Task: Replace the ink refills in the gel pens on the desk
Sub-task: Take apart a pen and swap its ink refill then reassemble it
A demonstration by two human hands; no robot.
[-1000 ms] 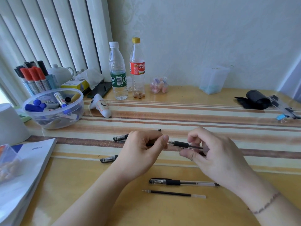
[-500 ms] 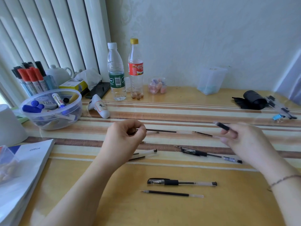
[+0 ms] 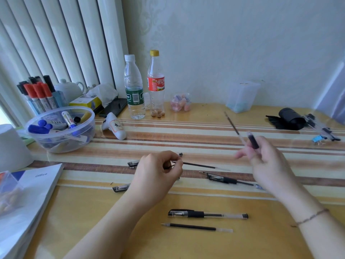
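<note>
My left hand [image 3: 158, 171] pinches the end of a black ink refill [image 3: 201, 166], which lies level over the striped mat and points right. My right hand [image 3: 265, 159] is raised to the right and grips a pen piece with a black grip [image 3: 253, 141] plus a thin dark rod [image 3: 232, 126] that slants up and left; both are blurred. On the desk [image 3: 93, 221] near me lie a whole gel pen [image 3: 208, 214] and a loose refill [image 3: 196, 227]. Another gel pen [image 3: 229, 180] lies between my hands. Pen tip pieces [image 3: 133, 163] [image 3: 120, 188] rest left of my left hand.
At the left stand a clear bowl of markers [image 3: 59, 128], a marker holder [image 3: 39, 96] and stacked booklets [image 3: 28, 193]. At the back stand two bottles [image 3: 134, 86] [image 3: 156, 85] and a clear box [image 3: 240, 96]. A black roll [image 3: 289, 118] and more pens [image 3: 323, 131] lie far right.
My hands, joined on one pen a second ago, have moved apart. My left hand keeps a refill low; my right hand has swung up and right with its pen piece.
</note>
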